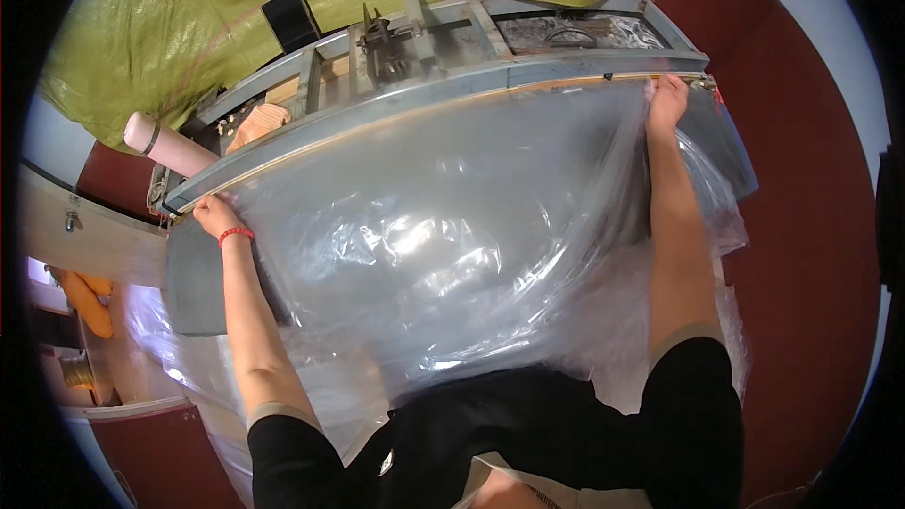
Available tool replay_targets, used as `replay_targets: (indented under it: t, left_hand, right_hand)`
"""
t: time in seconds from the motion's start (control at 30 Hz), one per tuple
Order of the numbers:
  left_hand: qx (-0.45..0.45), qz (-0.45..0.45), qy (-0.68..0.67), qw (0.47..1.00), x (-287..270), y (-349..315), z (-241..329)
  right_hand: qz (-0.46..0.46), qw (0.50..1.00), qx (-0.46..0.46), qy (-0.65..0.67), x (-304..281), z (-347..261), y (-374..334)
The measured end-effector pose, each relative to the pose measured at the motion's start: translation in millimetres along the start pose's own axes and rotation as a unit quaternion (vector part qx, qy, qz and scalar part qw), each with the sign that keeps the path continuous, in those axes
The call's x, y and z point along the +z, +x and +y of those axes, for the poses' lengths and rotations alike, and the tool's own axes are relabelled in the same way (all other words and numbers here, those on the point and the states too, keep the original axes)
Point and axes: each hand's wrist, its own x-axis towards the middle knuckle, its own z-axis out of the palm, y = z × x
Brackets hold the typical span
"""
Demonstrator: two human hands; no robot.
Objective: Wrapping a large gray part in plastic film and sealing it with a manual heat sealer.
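A wide sheet of clear plastic film (415, 236) lies over a dark grey work surface (198, 283), wrinkled and shiny toward my body. At its far left corner my left hand (217, 215), with a red bead bracelet on the wrist, is closed in a pinch on the film's edge. My right hand (668, 102) pinches the far right corner, where the film gathers into upright folds. Between the hands, the film's far edge runs along a long metal bar (415, 99) with a thin tan strip on its near side. Both arms reach forward, spread apart.
Behind the bar stands a metal frame (490, 28) with a clamp-like mechanism (382, 47). A pink roll (170, 143), an orange cloth (259, 124) and a dark phone-like slab (290, 21) are near it. Yellow-green sheeting (189, 28) hangs beyond; reddish-brown floor (801, 226) lies right.
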Motion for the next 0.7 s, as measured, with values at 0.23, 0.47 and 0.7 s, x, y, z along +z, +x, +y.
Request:
replay_targets:
  t: [0.23, 0.47, 0.7]
  left_hand:
    - [0.083, -0.314, -0.012, 0.946, -61.9, -64.2, 65.7]
    - [0.316, 0.002, 0.375, 0.872, -219.9, -109.6, 61.0]
    - [0.275, -0.657, 0.2, 0.673, -183.7, -336.3, 50.7]
  right_hand:
    - [-0.027, 0.96, -0.252, -0.117, -93.2, -66.6, -50.0]
    - [0.184, 0.838, -0.243, -0.453, -261.1, -35.2, -93.4]
    - [-0.007, 0.954, 0.266, 0.14, -265.2, -34.5, -126.1]
